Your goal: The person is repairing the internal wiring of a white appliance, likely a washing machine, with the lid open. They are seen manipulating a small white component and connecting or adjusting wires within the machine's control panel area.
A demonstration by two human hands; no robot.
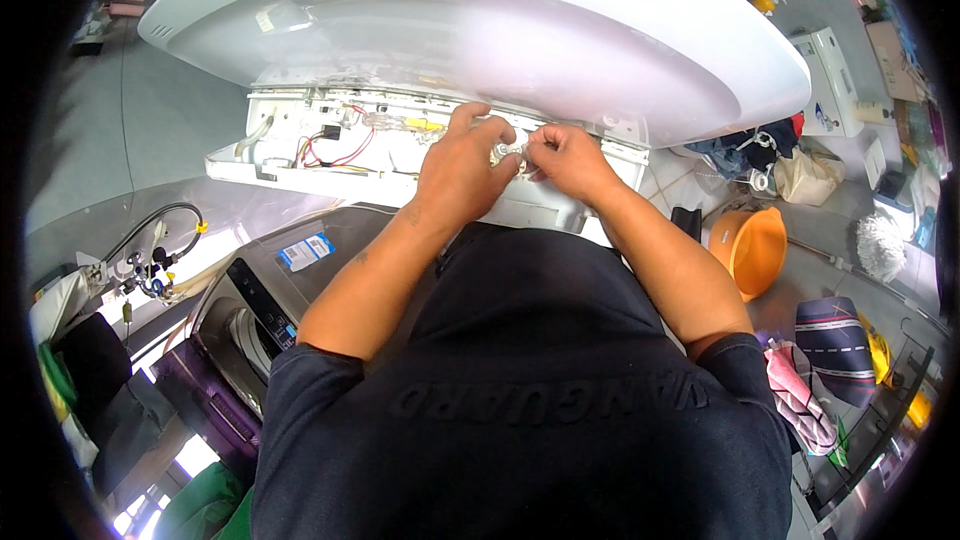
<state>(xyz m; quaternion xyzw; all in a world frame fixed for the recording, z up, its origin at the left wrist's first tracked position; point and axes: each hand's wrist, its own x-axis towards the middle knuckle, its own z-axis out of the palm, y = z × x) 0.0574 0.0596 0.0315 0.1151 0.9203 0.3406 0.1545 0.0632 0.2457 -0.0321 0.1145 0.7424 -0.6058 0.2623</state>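
Observation:
A long white housing lies open before me, with red and yellow wires and small white parts inside. Over it stands a large glossy white curved panel. Both my hands are at the right half of the housing, their fingertips close together. My left hand has bent fingers, with the thumb and fingertips closing around a small spot among the parts. My right hand pinches with thumb and forefinger beside it. Whatever small piece lies between the fingers is too hidden to name.
Below the housing, at left, is a grey washing machine with a dark control strip. Hoses and valves hang on the far left. An orange basin sits at right, near clothes and a fluffy white duster.

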